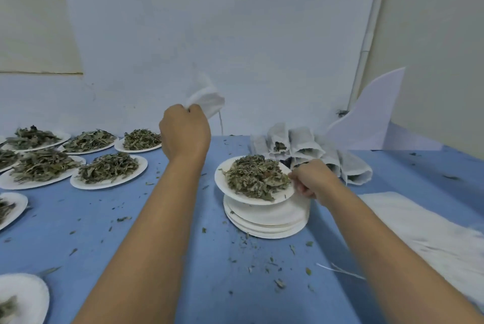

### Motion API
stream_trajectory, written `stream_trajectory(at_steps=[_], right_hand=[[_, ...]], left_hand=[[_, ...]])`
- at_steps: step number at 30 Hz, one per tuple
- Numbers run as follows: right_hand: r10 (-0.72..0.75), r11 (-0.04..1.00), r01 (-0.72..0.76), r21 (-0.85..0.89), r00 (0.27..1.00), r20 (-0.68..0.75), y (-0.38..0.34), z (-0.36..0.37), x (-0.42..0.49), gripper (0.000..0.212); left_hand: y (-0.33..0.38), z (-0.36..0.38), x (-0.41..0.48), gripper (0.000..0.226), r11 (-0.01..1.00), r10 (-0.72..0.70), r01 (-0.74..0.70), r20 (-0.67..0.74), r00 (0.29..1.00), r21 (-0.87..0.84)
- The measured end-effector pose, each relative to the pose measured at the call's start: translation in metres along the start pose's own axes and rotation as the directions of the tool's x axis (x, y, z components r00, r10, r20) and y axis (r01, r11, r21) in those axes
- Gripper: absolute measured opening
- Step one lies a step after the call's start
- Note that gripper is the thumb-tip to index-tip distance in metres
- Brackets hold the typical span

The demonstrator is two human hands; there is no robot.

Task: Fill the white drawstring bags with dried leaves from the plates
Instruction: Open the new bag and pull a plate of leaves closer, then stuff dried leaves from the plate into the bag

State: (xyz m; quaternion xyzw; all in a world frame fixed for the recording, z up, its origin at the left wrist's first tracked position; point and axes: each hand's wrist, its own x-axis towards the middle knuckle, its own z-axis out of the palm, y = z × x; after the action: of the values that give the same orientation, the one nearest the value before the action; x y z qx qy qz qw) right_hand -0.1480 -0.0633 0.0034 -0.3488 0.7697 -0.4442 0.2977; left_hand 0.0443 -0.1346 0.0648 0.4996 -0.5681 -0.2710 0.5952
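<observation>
Left hand point(184, 132), grip closed on a white drawstring bag point(207, 97), is raised above the blue surface point(183, 258). Right hand point(311, 179), grip pinching the right rim of the plate point(221, 184) of dried leaves point(256, 179), which sits atop a plate stack point(267, 221). Filled bags point(301, 148) lie just behind; loaded plates point(108, 170) crowd the left side, leaving open surface between the forearms.

Nothing to read here, honestly. The paper plates point(264, 221), the white drawstring bags point(301, 140), the blue tabletop point(78, 219) and the wall point(235, 22) behind are all plain: no print, label, brand or number that I can make out.
</observation>
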Motion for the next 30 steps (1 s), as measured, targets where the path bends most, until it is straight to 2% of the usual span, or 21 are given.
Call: stream_trajectory(at_steps=[4, 8, 11, 13, 15, 16, 17, 19, 21, 24, 26, 30], right_hand=[[-0.02, 0.996, 0.015, -0.093, 0.998, -0.057, 0.011, -0.011, 0.002, 0.039], [-0.058, 0.992, 0.048, -0.121, 0.995, -0.077, 0.017, -0.012, 0.003, 0.035], [-0.111, 0.986, 0.094, -0.14, 0.987, -0.119, 0.019, -0.011, 0.001, 0.036], [-0.187, 0.961, 0.133, -0.241, 0.959, -0.214, 0.017, -0.009, -0.003, 0.037], [-0.328, 0.913, 0.217, -0.346, 0.895, -0.303, 0.011, -0.003, -0.009, 0.021], [-0.393, 0.894, 0.278, -0.351, 0.864, -0.314, 0.006, 0.002, -0.013, 0.012], [-0.453, 0.872, 0.349, -0.343, 0.839, -0.3, 0.002, 0.008, -0.017, 0.02], [-0.559, 0.824, 0.5, -0.267, 0.796, -0.233, -0.007, 0.022, -0.023, 0.023], [-0.599, 0.801, 0.582, -0.141, 0.784, -0.166, -0.019, 0.037, -0.03, 0.017], [-0.597, 0.8, 0.599, 0.007, 0.799, -0.073, -0.037, 0.055, -0.033, 0.02], [-0.576, 0.816, 0.577, 0.03, 0.817, -0.023, -0.049, 0.066, -0.032, 0.024], [-0.512, 0.858, 0.51, 0.066, 0.859, 0.018, -0.061, 0.078, -0.03, 0.013]], left_hand=[[-0.014, 0.013, -0.009, 0.027, 0.996, -0.081, 0.082, 0.068, 0.994, -0.021], [-0.021, 0.019, -0.017, 0.037, 0.985, -0.148, 0.154, 0.077, 0.986, -0.081], [-0.022, 0.024, -0.02, 0.031, 0.92, -0.319, 0.333, 0.1, 0.942, -0.204], [-0.022, 0.025, -0.022, 0.018, 0.744, -0.504, 0.557, 0.237, 0.831, -0.369], [-0.022, 0.025, -0.024, 0.031, 0.53, -0.57, 0.695, 0.404, 0.716, -0.486], [-0.021, 0.025, -0.025, 0.033, 0.439, -0.572, 0.72, 0.451, 0.685, -0.537], [-0.019, 0.024, -0.027, 0.033, 0.349, -0.574, 0.736, 0.488, 0.657, -0.58], [-0.018, 0.026, -0.03, 0.031, 0.258, -0.586, 0.752, 0.521, 0.621, -0.607], [-0.018, 0.029, -0.034, 0.026, 0.327, -0.601, 0.754, 0.49, 0.631, -0.57], [-0.019, 0.034, -0.041, 0.024, 0.496, -0.591, 0.704, 0.396, 0.703, -0.509], [-0.021, 0.036, -0.046, 0.025, 0.583, -0.551, 0.665, 0.375, 0.746, -0.466], [-0.028, 0.038, -0.051, 0.025, 0.663, -0.522, 0.65, 0.394, 0.757, -0.371]])
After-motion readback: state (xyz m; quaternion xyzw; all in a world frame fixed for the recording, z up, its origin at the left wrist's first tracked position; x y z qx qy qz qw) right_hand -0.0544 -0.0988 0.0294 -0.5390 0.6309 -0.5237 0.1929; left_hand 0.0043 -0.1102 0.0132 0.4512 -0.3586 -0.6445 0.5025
